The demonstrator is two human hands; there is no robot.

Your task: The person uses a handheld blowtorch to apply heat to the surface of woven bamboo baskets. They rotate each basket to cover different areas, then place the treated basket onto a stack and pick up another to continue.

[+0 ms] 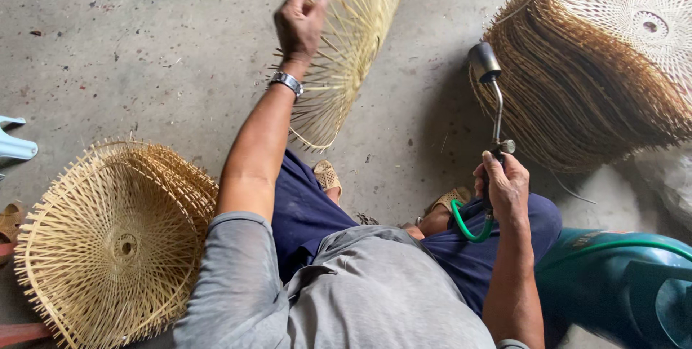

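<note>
My left hand (299,23), a metal watch on its wrist, grips the rim of a pale woven bamboo frame (353,46) and holds it up edge-on over the concrete floor. My right hand (504,187) is closed on the handle of a gas torch (492,96). The torch's metal neck rises to a round nozzle that sits right of the raised frame, a gap apart. A green hose (468,226) loops from the torch handle down past my knee.
A tall stack of browned woven frames (591,68) leans at the right. A smaller pile of pale frames (115,241) lies at the left. A teal plastic object (620,284) stands by my right side. Sandalled feet (328,174) rest on the floor.
</note>
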